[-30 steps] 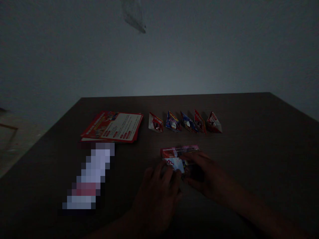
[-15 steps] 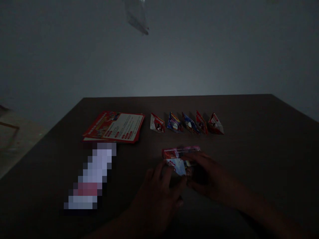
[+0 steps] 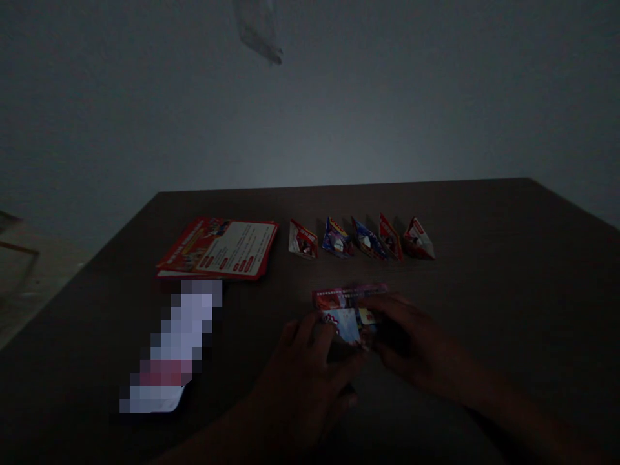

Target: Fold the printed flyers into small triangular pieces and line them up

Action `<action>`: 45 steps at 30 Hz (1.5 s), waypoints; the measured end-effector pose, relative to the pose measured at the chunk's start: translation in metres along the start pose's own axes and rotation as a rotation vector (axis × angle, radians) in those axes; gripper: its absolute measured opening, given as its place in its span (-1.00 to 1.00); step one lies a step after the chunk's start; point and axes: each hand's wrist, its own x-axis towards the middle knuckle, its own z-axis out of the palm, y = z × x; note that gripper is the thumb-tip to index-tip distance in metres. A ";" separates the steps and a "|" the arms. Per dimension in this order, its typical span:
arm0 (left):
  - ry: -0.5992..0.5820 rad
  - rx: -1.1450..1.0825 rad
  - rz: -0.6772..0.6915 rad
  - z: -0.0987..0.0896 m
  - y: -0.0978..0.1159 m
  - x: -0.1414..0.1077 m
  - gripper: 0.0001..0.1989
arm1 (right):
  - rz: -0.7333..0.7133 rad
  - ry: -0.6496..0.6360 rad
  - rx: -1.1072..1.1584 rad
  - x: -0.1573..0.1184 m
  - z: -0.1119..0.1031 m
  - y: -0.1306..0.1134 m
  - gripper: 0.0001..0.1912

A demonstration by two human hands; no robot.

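A partly folded printed paper [image 3: 343, 323] lies on the dark table, its long pink-and-purple strip along the far side and a light blue flap nearer me. My left hand [image 3: 310, 368] rests at its left and near edge, with curled fingers on the paper and the thumb reaching to the right. Over the right part, my right hand [image 3: 411, 336] bends round the paper, fingers on top and thumb at the near edge. Both hands cover portions of the sheet, and dim light hides the exact finger contact.
Behind the hands stand several folded paper pieces [image 3: 338, 237] in a row, red, blue and white. To their left lies a stack of printed red-and-white leaflets [image 3: 227, 248]. A pixelated, lit phone-like device [image 3: 172, 349] sits closer on the left. The table's [image 3: 484, 213] far edge meets a wall.
The view has shifted slightly. My right hand has moved a little to the right, baring more of the paper's yellowish print; the left hand stays about the same on the paper.
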 end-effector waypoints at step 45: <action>0.158 0.075 0.040 0.019 0.003 0.003 -0.56 | -0.023 0.020 -0.068 0.000 0.016 -0.004 -0.47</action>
